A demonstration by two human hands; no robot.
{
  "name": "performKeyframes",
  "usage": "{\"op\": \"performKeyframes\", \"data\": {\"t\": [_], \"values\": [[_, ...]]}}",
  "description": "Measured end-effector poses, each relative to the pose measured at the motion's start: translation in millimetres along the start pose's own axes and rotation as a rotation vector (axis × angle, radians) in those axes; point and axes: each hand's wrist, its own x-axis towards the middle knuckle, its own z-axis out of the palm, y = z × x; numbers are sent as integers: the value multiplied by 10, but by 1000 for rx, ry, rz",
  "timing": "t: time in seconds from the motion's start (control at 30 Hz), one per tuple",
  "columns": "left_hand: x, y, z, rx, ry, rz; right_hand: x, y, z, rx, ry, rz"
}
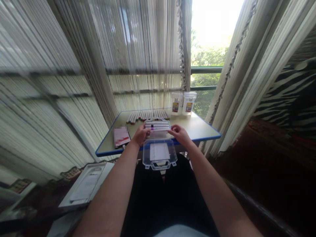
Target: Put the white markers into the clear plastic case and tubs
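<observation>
A clear plastic marker case (173, 150) lies opened at the table's near edge, its lid hanging toward my lap. Several white markers (161, 125) lie side by side across its inner half; one shows a purple band. My left hand (140, 135) is closed on the case's left side, with the thumb by the marker ends. At the right side, my right hand (179, 132) pinches the end of the nearest white marker (160, 129). Behind the case lies a row of loose white markers (148, 115) with coloured ends, partly hidden by it.
Two clear upright containers (175, 104) with labels stand at the table's back right. A phone-like device (121, 136) lies at the left on the blue-edged table (199, 128). Below left is an open white box (86, 184). Curtains (143, 65) hang close behind.
</observation>
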Motion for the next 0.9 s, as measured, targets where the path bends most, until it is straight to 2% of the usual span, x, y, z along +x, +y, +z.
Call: {"op": "performKeyframes", "data": {"t": [0.33, 0.63, 0.9], "values": [[27, -4, -1, -46, 9, -62, 13, -10, -13, -8, 4, 42], [-14, 23, 6, -42, 63, -55, 54, -8, 9, 59, 16, 115], [-13, 13, 2, -70, 21, -63, 41, -44, -6, 129, 20, 185]]}}
